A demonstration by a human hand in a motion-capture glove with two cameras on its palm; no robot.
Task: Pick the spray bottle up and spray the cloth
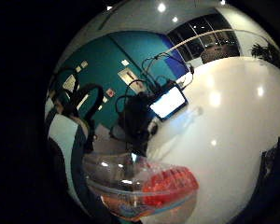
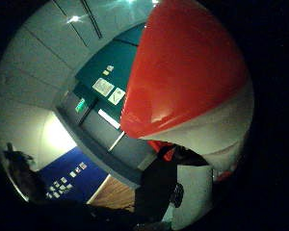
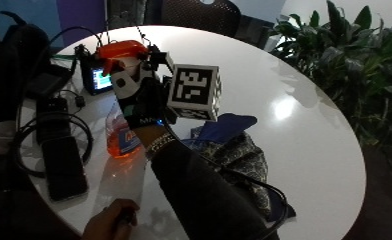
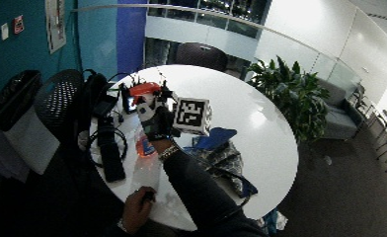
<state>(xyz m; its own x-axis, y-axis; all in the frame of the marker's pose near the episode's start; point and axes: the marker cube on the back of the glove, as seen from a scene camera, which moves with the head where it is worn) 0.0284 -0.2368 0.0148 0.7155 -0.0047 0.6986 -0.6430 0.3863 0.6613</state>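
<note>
gloved hand (image 3: 137,92) grips spray bottle (image 3: 121,136) neck, above table (image 3: 302,115).

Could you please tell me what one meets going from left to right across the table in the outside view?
Black phone → spray bottle, held by the gloved right hand → patterned cloth → potted plant.

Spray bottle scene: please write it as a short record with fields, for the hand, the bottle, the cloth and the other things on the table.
hand: gloved right hand grips the spray bottle at its neck
spray bottle: clear body with orange liquid, orange trigger head on top, held upright; whether it is lifted off the table cannot be told
cloth: patterned cloth lies on the round white table, beside the bottle
other hand: bare hand at the near table edge
other things: small lit screen; black phone
</note>
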